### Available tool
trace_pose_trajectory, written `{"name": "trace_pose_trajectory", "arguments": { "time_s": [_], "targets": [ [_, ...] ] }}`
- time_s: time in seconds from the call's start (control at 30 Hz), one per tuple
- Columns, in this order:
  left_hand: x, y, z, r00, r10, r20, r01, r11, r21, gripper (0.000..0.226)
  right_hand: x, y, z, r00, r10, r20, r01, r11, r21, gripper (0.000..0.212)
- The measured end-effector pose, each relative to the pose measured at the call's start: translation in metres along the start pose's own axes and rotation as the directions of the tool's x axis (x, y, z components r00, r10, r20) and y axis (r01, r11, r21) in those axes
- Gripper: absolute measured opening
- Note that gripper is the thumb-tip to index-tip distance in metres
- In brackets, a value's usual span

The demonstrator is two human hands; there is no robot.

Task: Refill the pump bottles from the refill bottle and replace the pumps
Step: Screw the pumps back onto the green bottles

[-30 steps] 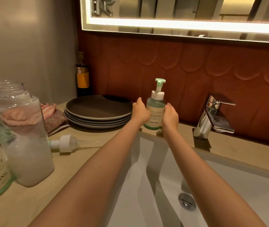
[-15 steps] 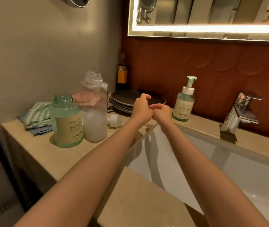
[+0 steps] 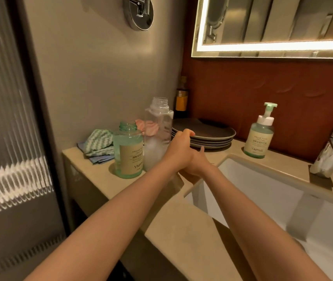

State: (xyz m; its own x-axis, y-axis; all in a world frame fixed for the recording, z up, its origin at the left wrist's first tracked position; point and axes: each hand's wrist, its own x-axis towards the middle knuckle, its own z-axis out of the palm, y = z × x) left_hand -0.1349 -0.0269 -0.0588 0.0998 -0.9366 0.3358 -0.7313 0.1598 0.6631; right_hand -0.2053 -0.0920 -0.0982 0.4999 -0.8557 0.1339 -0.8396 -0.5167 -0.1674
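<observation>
Head camera sees the tan counter [image 3: 173, 218] and white sink [image 3: 262, 191]. My tall clear refill bottle [image 3: 158, 126] stands just beside the open green bottle [image 3: 128, 153]; the pump bottle [image 3: 261, 136] stands well apart, behind the sink. My left hand [image 3: 179, 149] crosses over my right hand [image 3: 197, 165] near the refill bottle; I cannot tell if either grips anything

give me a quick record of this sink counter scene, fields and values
finished: green pump bottle, pump on, near the faucet
unfinished: open green bottle and clear refill bottle, side by side, no pumps
left: left hand beside the refill bottle, nothing seen in it
right: right hand partly hidden by the left, grip unclear
other: stacked plates, cloth
</observation>
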Motion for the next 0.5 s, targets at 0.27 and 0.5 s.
{"name": "trace_pose_trajectory", "arguments": {
  "time_s": [0.27, 0.5],
  "targets": [
    [-0.017, 0.005, -0.021, 0.989, 0.145, -0.025, -0.146, 0.989, -0.026, 0.043, -0.014, -0.004, -0.013, 0.969, 0.085, -0.234, -0.046, 0.985, 0.168, 0.034],
    [-0.038, 0.008, -0.045, 0.919, 0.239, -0.314, -0.286, 0.952, -0.109, 0.031, -0.037, 0.002, -0.044, 0.919, 0.26, -0.295, -0.071, 0.848, 0.526, 0.05]
  ]
}}
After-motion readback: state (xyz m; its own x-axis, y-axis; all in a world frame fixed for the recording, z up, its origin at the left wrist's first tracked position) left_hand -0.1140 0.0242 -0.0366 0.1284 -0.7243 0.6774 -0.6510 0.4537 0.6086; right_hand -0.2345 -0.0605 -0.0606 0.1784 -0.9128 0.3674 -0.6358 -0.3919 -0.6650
